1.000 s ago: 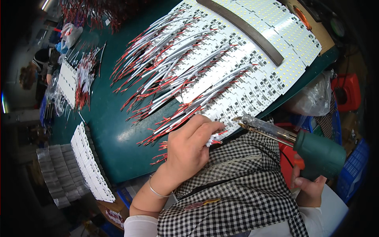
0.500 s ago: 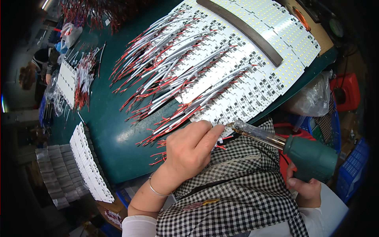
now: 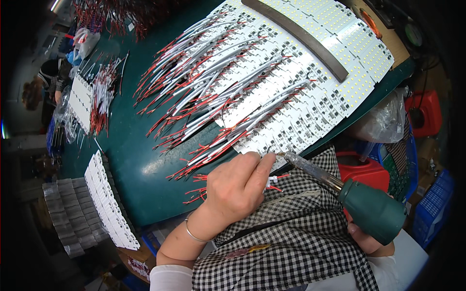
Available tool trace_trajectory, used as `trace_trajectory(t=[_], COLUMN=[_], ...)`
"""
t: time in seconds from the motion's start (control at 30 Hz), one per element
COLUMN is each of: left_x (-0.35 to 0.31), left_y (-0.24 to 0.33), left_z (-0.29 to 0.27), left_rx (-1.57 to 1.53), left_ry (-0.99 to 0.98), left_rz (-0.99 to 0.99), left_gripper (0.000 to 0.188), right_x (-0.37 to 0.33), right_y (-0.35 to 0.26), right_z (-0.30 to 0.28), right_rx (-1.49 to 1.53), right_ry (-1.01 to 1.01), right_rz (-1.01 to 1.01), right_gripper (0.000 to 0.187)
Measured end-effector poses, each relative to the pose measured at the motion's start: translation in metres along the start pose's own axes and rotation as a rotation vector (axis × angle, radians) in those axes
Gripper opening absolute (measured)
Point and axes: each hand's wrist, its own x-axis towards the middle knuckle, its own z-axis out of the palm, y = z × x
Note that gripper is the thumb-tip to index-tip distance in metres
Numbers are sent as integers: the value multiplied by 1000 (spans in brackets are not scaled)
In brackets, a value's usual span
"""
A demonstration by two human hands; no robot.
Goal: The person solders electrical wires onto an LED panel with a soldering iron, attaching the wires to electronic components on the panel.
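My left hand (image 3: 235, 186) is closed at the near edge of a sheet of white LED circuit boards (image 3: 359, 58). Thin red-and-white wires (image 3: 198, 195) stick out on both sides of it; thumb and forefinger pinch at the board's edge. My right hand (image 3: 364, 238), partly hidden, grips a green-handled soldering gun (image 3: 374, 211). Its metal barrel points up and left, with the tip close to my left fingertips; whether they touch is too small to tell. Rows of white wires with red ends (image 3: 213, 82) lie across the boards.
A dark curved bar (image 3: 301, 39) lies over the boards. On the green table (image 3: 145, 165) are another wire pile (image 3: 104, 97) and stacked board strips (image 3: 109, 203). A red stool (image 3: 364, 169) and blue baskets (image 3: 432, 208) stand at right. Another person (image 3: 53, 77) is at far left.
The soldering gun's handle has moved down and left, its barrel now tilting more steeply. My left hand has shifted slightly down, and more of the wire ends shows beside it.
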Motion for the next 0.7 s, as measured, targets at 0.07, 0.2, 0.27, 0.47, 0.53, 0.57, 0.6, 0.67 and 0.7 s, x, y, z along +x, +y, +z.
trace_trajectory(t=[0.07, 0.2, 0.27, 0.47, 0.53, 0.57, 0.6, 0.67, 0.7], left_x=[0, 2, 2, 3, 3, 2, 1, 0, 1], left_y=[0, -1, -1, 0, -1, 0, 0, 0, 1], left_z=[-1, 1, 1, -2, -1, -1, -1, -1, -2], left_rx=[3, -2, 0, -4, 2, 3, 2, 1, -12], left_ry=[-3, 4, 21, 8, 16, 16, 5, -6, -7], left_rz=[0, 17, 35, 24, 31, 30, 12, -4, -9], left_gripper=[52, 46, 39, 42, 42, 42, 47, 52, 50], right_x=[-1, 7, 7, -6, 3, 7, 8, 10, 10], right_y=[-6, -34, -40, -27, -30, -31, -31, -33, -32], right_z=[-1, 14, 18, 3, -2, -3, -3, -2, 3], right_rx=[-142, 185, 657, 285, 286, 286, 286, 190, 190], right_ry=[4, 222, 425, 123, 86, 48, 48, 109, 111], right_rz=[-40, 152, 382, 375, 347, 319, 318, 274, 274], right_gripper=[65, 65, 66, 51, 53, 55, 55, 58, 58])
